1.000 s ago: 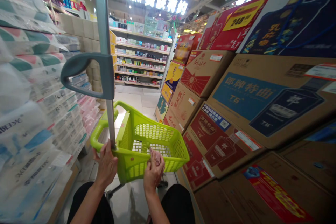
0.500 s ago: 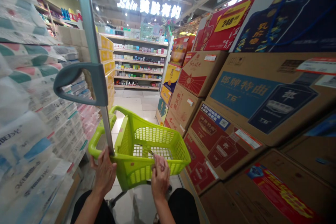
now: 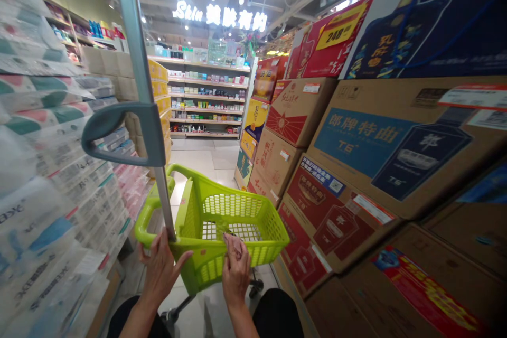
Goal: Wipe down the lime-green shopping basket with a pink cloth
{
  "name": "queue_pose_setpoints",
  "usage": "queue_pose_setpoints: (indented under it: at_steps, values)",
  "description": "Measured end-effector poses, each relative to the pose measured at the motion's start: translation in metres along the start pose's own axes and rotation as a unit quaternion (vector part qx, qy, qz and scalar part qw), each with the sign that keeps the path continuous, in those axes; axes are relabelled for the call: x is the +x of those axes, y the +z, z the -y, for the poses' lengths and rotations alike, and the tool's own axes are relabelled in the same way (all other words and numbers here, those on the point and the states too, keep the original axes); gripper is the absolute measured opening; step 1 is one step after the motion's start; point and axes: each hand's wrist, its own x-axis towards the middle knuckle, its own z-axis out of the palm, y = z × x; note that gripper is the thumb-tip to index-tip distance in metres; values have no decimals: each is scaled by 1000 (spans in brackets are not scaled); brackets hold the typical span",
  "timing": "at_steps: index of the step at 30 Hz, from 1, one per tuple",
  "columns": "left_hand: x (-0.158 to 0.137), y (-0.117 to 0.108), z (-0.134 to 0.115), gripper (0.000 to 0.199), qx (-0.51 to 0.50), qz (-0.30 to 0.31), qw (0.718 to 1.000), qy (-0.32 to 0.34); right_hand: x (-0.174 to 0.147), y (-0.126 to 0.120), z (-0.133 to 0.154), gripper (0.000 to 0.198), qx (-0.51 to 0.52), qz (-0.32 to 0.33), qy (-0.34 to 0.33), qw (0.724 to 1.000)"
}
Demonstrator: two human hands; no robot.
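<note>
A bright green shopping basket cart (image 3: 253,247) stands upright before my knees, with a perforated basket and wheels below. A grey pull handle (image 3: 114,161) tops a metal pole (image 3: 166,200) rising from its near left corner. My left hand (image 3: 160,264) rests its fingertips on the rim beside the pole's foot, thumb stretched out to the right. At the near side rim, my right hand (image 3: 236,269) is closed, its fingers curled round something small and pinkish-brown that I cannot make out. It partly covers the rim. Through the mesh floor, white tiles show.
Stacked cartons (image 3: 348,137) form a wall on the right. Wrapped tissue packs (image 3: 51,132) are piled close on the left. A tiled aisle (image 3: 198,156) runs ahead to shelves of small packages (image 3: 208,100) under a lit sign (image 3: 222,17).
My left thumb has swung out to the right, away from the fingers. My right hand has shifted slightly left along the rim. The view has turned slightly.
</note>
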Motion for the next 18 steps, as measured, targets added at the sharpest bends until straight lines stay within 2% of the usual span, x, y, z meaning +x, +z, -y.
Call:
queue_pose_setpoints:
  at_steps: [2, 6, 9, 12, 16, 18]
  values:
    - [1, 2, 4, 97, 6, -10, 1000, 15, 6, -5, -17, 46, -12, -1, 14, 1000]
    - [2, 8, 8, 93, -10, -24, 999, 18, 31, -13, -58, 47, -50, -36, 107, 992]
    - [2, 12, 6, 91, -19, -33, 999, 10, 49, -14, -70, 46, -55, -64, 171, 982]
    - [4, 13, 4, 89, -27, -35, 999, 0, 49, -10, -47, 46, -45, -56, 188, 980]
    - [9, 8, 6, 90, -39, -29, 999, -22, 27, -6, 11, 62, -10, 13, 68, 998]
    - [12, 4, 12, 90, -44, 3, 999, -8, 20, -6, 30, 72, -5, 43, 22, 999]
